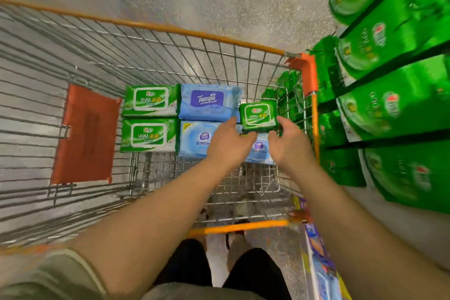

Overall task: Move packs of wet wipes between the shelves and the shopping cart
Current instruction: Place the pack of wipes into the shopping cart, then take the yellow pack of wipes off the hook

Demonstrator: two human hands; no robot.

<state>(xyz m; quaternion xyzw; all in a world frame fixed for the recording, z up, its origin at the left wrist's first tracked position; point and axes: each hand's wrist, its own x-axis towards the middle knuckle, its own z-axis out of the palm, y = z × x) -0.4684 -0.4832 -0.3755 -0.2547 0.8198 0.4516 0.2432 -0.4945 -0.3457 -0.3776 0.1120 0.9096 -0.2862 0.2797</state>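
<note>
A small green wet-wipe pack is held over the right side of the wire shopping cart. My left hand grips its left edge and my right hand grips its right edge. On the cart floor lie two larger green packs, a blue Tempo pack, a light-blue pack partly under my left hand, and another light-blue pack mostly hidden between my hands.
Shelves on the right carry several large green packs. Blue and purple packs sit on a low shelf at the lower right. An orange child-seat flap lies against the cart's left wall. The orange handle is near my legs.
</note>
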